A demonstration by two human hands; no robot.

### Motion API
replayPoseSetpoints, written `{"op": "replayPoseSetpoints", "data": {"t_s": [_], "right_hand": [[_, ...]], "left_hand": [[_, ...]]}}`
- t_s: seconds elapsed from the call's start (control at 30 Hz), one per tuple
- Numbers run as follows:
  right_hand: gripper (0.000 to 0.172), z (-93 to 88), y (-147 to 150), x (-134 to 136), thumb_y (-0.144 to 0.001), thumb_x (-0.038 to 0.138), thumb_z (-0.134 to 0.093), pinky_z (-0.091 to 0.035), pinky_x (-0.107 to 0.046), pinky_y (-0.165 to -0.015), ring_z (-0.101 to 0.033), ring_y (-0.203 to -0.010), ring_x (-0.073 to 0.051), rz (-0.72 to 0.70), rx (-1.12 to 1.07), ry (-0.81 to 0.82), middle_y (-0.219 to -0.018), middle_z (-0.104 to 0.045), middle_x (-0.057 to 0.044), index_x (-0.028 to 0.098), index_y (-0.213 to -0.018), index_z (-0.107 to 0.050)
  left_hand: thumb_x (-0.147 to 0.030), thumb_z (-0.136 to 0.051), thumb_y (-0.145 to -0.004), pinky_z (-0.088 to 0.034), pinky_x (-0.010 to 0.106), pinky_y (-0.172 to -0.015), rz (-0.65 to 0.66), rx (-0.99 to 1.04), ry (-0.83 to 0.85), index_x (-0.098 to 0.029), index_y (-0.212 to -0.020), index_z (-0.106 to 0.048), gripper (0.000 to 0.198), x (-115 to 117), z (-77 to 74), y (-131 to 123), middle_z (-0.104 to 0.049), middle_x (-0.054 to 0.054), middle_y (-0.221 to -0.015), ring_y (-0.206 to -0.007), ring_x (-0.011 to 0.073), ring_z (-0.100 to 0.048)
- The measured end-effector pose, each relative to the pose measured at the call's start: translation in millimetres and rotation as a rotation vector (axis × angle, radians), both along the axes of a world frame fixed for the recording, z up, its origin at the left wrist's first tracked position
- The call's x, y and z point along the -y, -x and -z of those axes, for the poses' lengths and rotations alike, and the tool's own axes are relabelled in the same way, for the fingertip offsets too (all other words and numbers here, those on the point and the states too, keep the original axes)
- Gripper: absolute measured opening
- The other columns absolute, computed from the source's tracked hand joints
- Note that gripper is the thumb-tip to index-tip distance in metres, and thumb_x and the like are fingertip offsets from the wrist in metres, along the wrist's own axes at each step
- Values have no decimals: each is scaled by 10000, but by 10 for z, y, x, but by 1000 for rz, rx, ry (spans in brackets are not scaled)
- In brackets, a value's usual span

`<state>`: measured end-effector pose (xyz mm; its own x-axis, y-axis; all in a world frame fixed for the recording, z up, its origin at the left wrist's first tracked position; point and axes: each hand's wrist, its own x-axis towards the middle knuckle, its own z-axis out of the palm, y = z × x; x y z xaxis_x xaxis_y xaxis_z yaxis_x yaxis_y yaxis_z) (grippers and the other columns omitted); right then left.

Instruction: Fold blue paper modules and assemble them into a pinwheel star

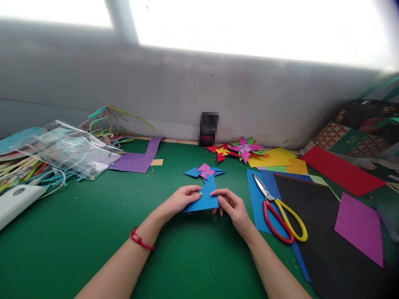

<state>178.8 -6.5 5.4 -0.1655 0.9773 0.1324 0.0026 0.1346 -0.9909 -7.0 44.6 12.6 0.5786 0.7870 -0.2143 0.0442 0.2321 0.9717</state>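
Surface: green bench against a grey wall, bright window above.
Paper: blue folded paper, flat-bottomed, narrowing to a point aimed at the far edge.
Count: one blue piece in hand; one blue-and-pink pinwheel just beyond it; two stars at the far edge, red star and pink star; one pair of scissors.
Position: mid-bench, between both hands.
Left hand: pinching the paper's left edge.
Right hand: pinching its right corner.

A grey wall fills the frame's middle — bright windows glare along the top, a green table spreads below.
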Motion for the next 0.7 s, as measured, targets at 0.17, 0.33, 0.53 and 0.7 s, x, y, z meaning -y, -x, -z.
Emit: {"op": "replayPoseSetpoints", "data": {"t_s": [0.17,0.33,0.53,0.7], "right_hand": [[298,-49,15,35,-841,327,-434,-446,-241,-526,-598,-724,-174,-148,63,-3,-806,-610,-52,185,-1069,-562],[229,36,52,36,-772,259,-550,-473,-256,-583,-594,-681,-154,-93,277,-62,-789,-639,-23,216,-986,-621],[150,144,46,5,-741,227,-585,-496,-315,-694,-629,-768,-201,51,281,-159,-834,-691,-20,245,-842,-695],[164,146,22,7,-749,250,-590,-482,-287,-653,-614,-700,-175,-64,321,-126,-794,-686,-6,253,-870,-700]], "left_hand": [[-371,-537,-748,-324,170,-437,113,-118,-34,-165,-1022,-617,352,-75,-92,213,-614,48,-812,-595,109,-488],[-383,-559,-721,-292,167,-401,89,-121,-36,-157,-940,-627,322,-66,-71,209,-537,11,-651,-510,90,-426],[-390,-610,-673,-360,189,-501,116,-162,-56,-145,-887,-604,324,-77,-60,201,-521,-18,-583,-531,96,-461],[-351,-653,-632,-330,179,-466,152,-132,-34,-142,-876,-598,326,-97,-28,222,-510,-32,-564,-492,80,-434]]}}
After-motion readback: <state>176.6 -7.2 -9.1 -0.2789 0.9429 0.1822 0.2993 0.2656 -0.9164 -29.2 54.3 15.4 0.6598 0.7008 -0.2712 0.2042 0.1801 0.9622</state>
